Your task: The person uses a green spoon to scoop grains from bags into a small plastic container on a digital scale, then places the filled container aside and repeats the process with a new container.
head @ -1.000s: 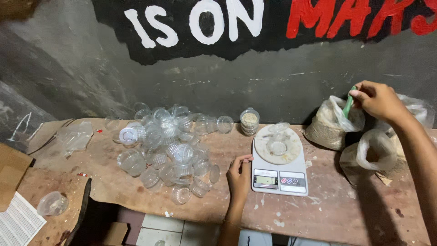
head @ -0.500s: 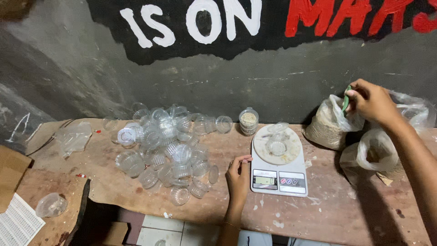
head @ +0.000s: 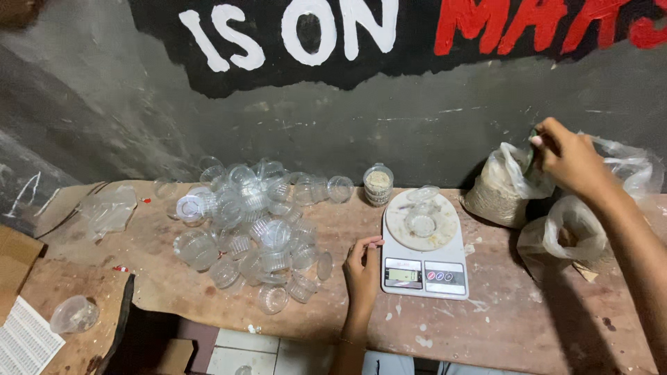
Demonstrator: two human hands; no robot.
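1. Grey, scuffed wall with painted lettering backs a worn wooden surface (head: 500,326) spattered with pale flecks.
2. A white kitchen scale (head: 424,243) sits just right of centre, its display facing the person, so it can be read from where they stand. On its round plate rests a small clear cup (head: 421,223), with what looks like a clear lid (head: 424,194) lying at the plate's far edge.
3. The left hand (head: 363,267) rests on the surface just beside the scale's left edge, its fingers (head: 367,244) loosely curled and close together, holding nothing; it seems placed there to steady the person or the scale.
4. The right hand (head: 571,161) is raised over an open plastic bag of pale grain (head: 501,191) by the wall, its fingers pinched around something small and green, mostly hidden, so I cannot tell what it is. The bag's mouth stands open towards that hand, within easy reach of the scale.
5. A second plastic bag (head: 566,239) slumps near the right forearm, between the scale and the surface's right end.
6. A filled, lidded cup (head: 378,185) stands behind the scale near the wall, apart from the empties.
7. A big heap of empty clear cups (head: 250,229) crowds the left half, crowding up to the left hand; a crumpled plastic wrapper (head: 104,208) and a lone cup (head: 73,314) lie further left.
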